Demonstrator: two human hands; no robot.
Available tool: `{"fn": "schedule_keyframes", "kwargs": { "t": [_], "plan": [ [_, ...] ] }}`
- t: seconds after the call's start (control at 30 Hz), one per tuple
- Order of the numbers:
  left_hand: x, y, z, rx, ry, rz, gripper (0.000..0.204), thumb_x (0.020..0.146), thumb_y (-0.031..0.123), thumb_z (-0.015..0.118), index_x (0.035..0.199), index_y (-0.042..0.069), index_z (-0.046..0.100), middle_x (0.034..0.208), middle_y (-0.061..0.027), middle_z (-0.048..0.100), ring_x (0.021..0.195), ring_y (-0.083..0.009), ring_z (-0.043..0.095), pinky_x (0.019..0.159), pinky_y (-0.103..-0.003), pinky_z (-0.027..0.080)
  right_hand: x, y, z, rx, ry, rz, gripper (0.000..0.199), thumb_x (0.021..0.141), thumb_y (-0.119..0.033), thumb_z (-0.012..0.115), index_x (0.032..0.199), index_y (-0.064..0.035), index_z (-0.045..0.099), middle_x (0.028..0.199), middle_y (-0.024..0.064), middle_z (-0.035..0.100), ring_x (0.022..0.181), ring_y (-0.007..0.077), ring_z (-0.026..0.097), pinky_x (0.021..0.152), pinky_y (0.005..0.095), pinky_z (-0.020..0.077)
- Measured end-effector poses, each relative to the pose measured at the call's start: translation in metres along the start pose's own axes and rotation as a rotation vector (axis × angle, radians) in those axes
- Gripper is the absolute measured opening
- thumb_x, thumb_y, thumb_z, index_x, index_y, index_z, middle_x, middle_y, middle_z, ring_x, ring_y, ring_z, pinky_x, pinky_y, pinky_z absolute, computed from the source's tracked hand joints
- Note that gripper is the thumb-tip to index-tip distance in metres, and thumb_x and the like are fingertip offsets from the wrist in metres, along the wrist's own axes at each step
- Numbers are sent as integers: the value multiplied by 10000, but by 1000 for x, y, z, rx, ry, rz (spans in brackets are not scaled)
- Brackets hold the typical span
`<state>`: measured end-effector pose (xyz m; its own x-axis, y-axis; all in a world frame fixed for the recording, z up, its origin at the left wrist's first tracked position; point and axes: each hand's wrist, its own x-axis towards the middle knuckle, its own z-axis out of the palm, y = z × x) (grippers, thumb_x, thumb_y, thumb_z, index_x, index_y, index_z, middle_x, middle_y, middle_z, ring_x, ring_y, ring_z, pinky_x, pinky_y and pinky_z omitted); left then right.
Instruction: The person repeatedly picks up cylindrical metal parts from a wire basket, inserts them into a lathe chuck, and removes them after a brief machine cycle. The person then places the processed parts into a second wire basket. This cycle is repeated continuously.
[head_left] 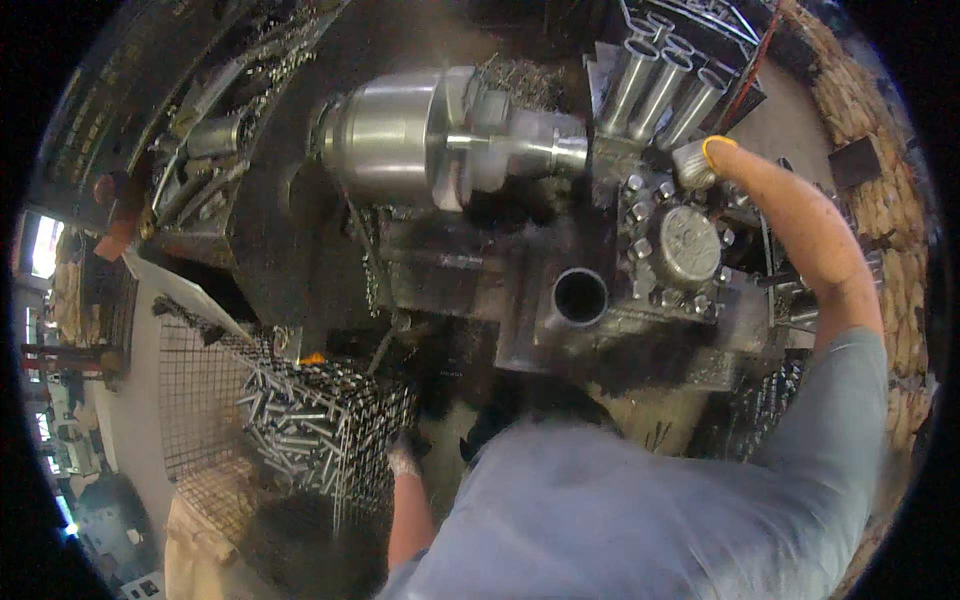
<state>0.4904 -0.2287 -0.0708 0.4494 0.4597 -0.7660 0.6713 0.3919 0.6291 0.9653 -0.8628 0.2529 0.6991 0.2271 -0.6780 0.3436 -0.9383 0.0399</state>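
**Right hand on the turret tube**

My right hand [712, 160] is clamped on a steel tube [692, 165] at the turret [685, 245]. It looks heavy, stiff and oily, so I grip round its end. Left hand [403, 458] hangs low beside the wire basket [320, 420], whether closed I cannot tell

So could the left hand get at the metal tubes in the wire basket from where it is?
Probably yes: the left hand sits right against the wire basket, whose metal tubes lie heaped with nothing visibly covering them.
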Motion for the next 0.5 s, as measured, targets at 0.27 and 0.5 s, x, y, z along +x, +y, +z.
{"fn": "schedule_keyframes", "kwargs": {
  "t": [0.27,0.5],
  "plan": [
    [25,35,65,168,-98,272,392,954,306,734,1157,-29,722,1078,-145,759,931,-247,688,875,-397,559,-1,-111,-89,339,478,-186,686,870,-382,736,1470,-89,578,911,139,768,666,225,706,640,388,581],
    [1,0,54,257,-175,187,293,968,318,701,933,28,727,809,-82,727,720,-185,677,647,-349,553,32,-121,-37,60,318,-234,940,714,-232,847,1533,-49,423,1143,238,742,1023,386,727,864,465,583]
  ]
}}
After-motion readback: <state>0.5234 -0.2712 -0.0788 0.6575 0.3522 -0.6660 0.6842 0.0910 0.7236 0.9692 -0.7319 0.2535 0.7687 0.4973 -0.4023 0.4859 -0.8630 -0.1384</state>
